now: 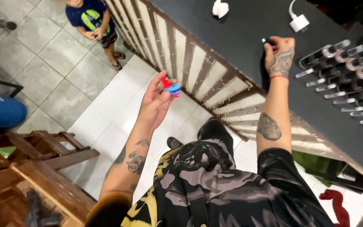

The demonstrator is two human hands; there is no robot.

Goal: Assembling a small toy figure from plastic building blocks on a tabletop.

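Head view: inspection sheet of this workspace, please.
Surface: dark counter with slatted front.
Job's things: small red-and-blue toy; small dark object.
Clutter: rows of dark silver-capped tubes.
Hands: left hand pinches the toy over the floor; right hand grips the dark object on the counter.
Cables: white adapter with cord.
Surroundings: tiled floor, wooden chairs, blue tank, a person standing, red cloth.

This looks like a small shop or stall: a dark surface [248,38] at the upper right carries rows of small bottles [349,75], fronted by a slatted wooden panel [198,71], above a tiled floor [64,63] with wooden furniture [43,168] at lower left.
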